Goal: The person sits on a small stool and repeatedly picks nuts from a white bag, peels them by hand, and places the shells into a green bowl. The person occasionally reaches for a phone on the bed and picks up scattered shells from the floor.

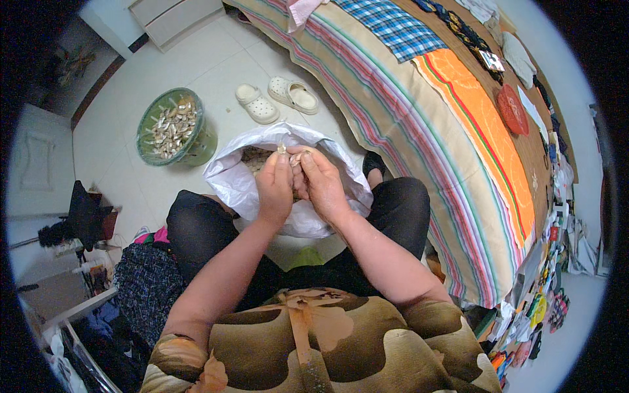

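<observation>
Both my hands are raised over the mouth of a white woven sack [231, 184] between my knees. My left hand [276, 184] pinches a small pale piece [281, 148], perhaps a bit of garlic or its skin, between thumb and finger. Right beside it, my right hand [322, 182] grips a small whitish-pink piece [295, 159] that looks like a garlic clove. Inside the sack, partly hidden by my hands, lie many pale pieces [253, 158]. A green plastic bucket [209, 140] on the floor to the left holds a heap of similar pale, brownish pieces [174, 128].
Cream clogs [258, 104] stand on the tiled floor beyond the sack. A bed with a striped sheet [373, 98] runs along the right, bearing an orange cloth [471, 113] and a red basket [512, 109]. Dark patterned fabric [145, 290] lies by my left knee.
</observation>
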### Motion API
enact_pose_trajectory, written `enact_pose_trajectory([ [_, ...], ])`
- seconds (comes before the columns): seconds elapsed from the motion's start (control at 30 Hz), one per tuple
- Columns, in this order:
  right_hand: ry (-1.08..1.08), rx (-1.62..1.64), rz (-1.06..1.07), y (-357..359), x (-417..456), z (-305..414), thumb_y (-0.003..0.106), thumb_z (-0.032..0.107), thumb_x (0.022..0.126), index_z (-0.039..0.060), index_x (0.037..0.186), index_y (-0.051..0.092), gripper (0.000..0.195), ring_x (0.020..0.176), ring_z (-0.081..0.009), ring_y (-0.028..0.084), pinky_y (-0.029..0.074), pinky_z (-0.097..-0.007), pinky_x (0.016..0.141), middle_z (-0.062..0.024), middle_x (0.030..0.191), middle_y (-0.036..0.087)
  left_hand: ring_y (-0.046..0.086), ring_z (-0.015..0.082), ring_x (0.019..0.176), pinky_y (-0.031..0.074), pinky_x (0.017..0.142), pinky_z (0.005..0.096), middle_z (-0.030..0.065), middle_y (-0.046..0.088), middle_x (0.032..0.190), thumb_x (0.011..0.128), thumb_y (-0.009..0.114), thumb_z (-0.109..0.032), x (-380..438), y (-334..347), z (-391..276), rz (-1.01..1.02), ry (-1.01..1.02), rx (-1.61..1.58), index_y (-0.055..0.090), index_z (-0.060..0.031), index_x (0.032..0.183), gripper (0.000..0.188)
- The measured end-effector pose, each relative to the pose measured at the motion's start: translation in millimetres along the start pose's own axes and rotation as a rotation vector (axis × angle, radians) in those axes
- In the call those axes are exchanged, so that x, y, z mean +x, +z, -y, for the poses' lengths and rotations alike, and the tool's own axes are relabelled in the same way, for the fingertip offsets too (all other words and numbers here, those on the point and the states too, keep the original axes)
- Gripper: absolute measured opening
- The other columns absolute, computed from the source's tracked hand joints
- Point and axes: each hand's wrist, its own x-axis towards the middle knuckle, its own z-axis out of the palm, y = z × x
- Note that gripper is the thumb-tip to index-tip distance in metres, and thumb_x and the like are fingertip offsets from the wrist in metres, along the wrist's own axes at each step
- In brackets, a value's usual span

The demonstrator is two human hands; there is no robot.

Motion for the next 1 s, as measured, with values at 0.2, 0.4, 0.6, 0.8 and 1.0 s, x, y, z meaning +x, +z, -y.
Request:
enact_pose_trajectory([
  [0.2,-0.082,-0.050,0.123,-7,2,6,0.041,0.021,0.098,0.0041,0.111,0.056,0.026,0.050,-0.0036,0.043,0.032,-0.0181,0.043,0.0013,0.074,0.056,0.049,0.0079,0.058,0.040,0.050,0.0222,0.0002,0.053,0.073,0.098,0.036,-0.028,11,-6,-2,0.078,-0.213,-0.427,0.053,-0.0060,0.094,0.028],
  [0.4,-0.414,-0.741,0.100,-8,-1,21,0.059,0.012,0.086,0.0000,0.097,0.064,0.017,0.078,-0.0164,0.060,0.047,-0.0275,0.070,-0.0084,0.086,0.061,0.042,0.0075,0.056,0.029,0.046,0.0215,-0.0017,0.050,0.073,0.096,0.038,-0.033,13,-15,9,0.111,-0.484,-0.611,0.052,-0.0092,0.095,0.027],
  [0.6,-0.115,-0.512,-0.060,-21,6,31,0.058,0.020,0.088,-0.0007,0.097,0.065,0.023,0.075,-0.0113,0.057,0.046,-0.0255,0.070,-0.0057,0.079,0.064,0.039,0.0069,0.053,0.031,0.047,0.0221,-0.0034,0.046,0.067,0.096,0.039,-0.033,18,-17,0,0.370,-0.501,-0.723,0.050,-0.0120,0.095,0.024],
  [0.8,-0.028,-0.644,-0.055,-22,11,24,0.061,0.026,0.086,0.0004,0.099,0.066,0.029,0.076,-0.0111,0.058,0.047,-0.0260,0.070,-0.0047,0.084,0.066,0.058,0.0174,0.076,0.047,0.071,0.0346,0.0101,0.061,0.081,0.089,0.054,-0.014,15,-22,36,0.186,0.085,0.468,0.058,0.0003,0.096,0.017],
  [1.0,-0.114,-0.739,-0.014,-20,6,25,0.064,0.016,0.083,0.0005,0.095,0.066,0.020,0.078,-0.0098,0.057,0.047,-0.0249,0.073,-0.0041,0.085,0.065,0.061,0.0157,0.079,0.048,0.072,0.0333,0.0147,0.065,0.087,0.087,0.053,-0.010,9,-20,17,0.314,0.075,0.671,0.057,-0.0034,0.113,0.027],
])
